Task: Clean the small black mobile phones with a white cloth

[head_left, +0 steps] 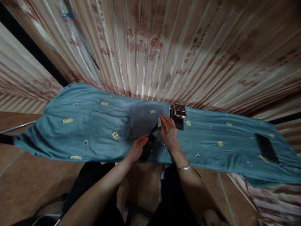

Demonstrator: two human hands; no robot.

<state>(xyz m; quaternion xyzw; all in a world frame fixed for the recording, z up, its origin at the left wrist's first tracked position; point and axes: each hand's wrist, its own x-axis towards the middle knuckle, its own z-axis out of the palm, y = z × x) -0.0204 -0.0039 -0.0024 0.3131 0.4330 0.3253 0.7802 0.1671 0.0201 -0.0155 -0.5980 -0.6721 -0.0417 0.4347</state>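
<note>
My left hand [137,149] grips a black remote control [148,145] that lies slanted on the blue cloth [94,125]. Its far end points up and to the right. My right hand [168,131] is at that far end and pinches a small white piece [160,122] between its fingers. A metal bangle [184,167] sits on my right wrist. Just beyond my right hand stands a small box with a checkered top [179,111] on a dark flat item.
The blue cloth with yellow oval marks covers a long narrow table. A dark phone [266,148] lies flat near its right end. Striped patterned curtains [164,47] hang right behind the table. Brown floor tiles [28,182] show below, beside my dark-clothed legs.
</note>
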